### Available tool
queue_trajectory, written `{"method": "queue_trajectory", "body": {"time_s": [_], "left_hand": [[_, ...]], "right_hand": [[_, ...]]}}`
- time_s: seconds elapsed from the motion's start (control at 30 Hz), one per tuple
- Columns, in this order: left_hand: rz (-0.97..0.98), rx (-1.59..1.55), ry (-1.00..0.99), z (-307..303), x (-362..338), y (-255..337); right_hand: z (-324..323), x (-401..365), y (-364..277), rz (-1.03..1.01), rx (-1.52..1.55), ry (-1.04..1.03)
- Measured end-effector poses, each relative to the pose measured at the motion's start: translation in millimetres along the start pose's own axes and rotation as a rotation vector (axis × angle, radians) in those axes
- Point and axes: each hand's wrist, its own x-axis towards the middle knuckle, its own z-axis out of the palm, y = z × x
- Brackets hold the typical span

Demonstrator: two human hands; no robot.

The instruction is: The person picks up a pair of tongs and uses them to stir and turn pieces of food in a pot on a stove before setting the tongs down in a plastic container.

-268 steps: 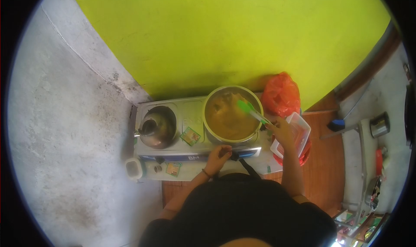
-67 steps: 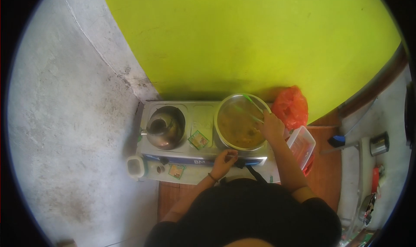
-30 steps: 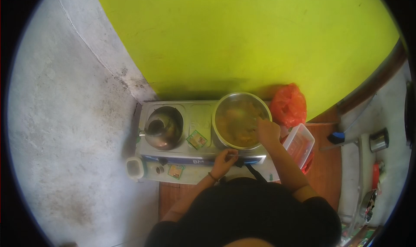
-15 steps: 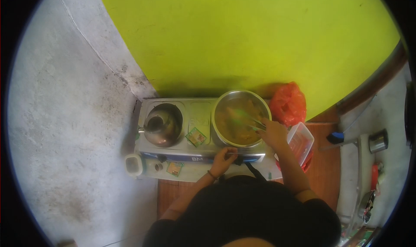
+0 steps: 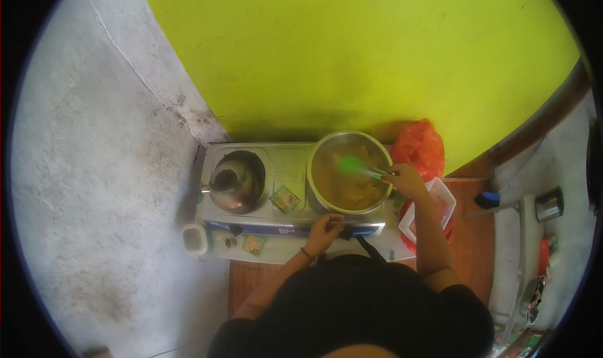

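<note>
A large metal pot [image 5: 312,195] of yellowish-brown broth with pieces in it sits on the right side of a two-burner stove [image 5: 289,169]. Over the broth, my right hand [image 5: 405,181] grips the handle of a green-headed spoon [image 5: 352,164]; whether its head is deep like a ladle's is blurred. My left hand [image 5: 324,233] is at the stove's front edge below the pot, fingers curled and thumb side pinched together. Anything inside those fingers is too small to make out. A metal kettle [image 5: 233,188] stands on the left burner.
Seasoning packets lie on the stove, one packet [image 5: 284,199] between the burners, another packet [image 5: 254,245] in front. A lidded container [image 5: 195,239] stands at left. On the right are a red plastic bag [image 5: 419,147] and a clear plastic box [image 5: 445,198]. A green wall rises behind.
My right hand has moved slightly right and up, and the spoon's green head has come into clearer view above the broth. My left hand has stayed in place.
</note>
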Motion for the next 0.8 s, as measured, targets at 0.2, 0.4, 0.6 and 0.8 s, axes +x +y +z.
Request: {"method": "queue_trajectory", "body": {"time_s": [0.2,0.4,0.6,0.8], "left_hand": [[0.002,0.014,0.007,-1,2,-1],[0.018,0.042,0.002,-3,3,-6],[0.031,0.053,0.000,-4,3,-9],[0.029,0.028,0.006,-4,2,-7]], "right_hand": [[-18,9,0,0.060,0.218,-0.190],[-19,19,14,-0.024,0.253,-0.239],[-19,24,17,-0.029,0.171,-0.222],[-14,29,24,-0.055,0.111,-0.189]]}}
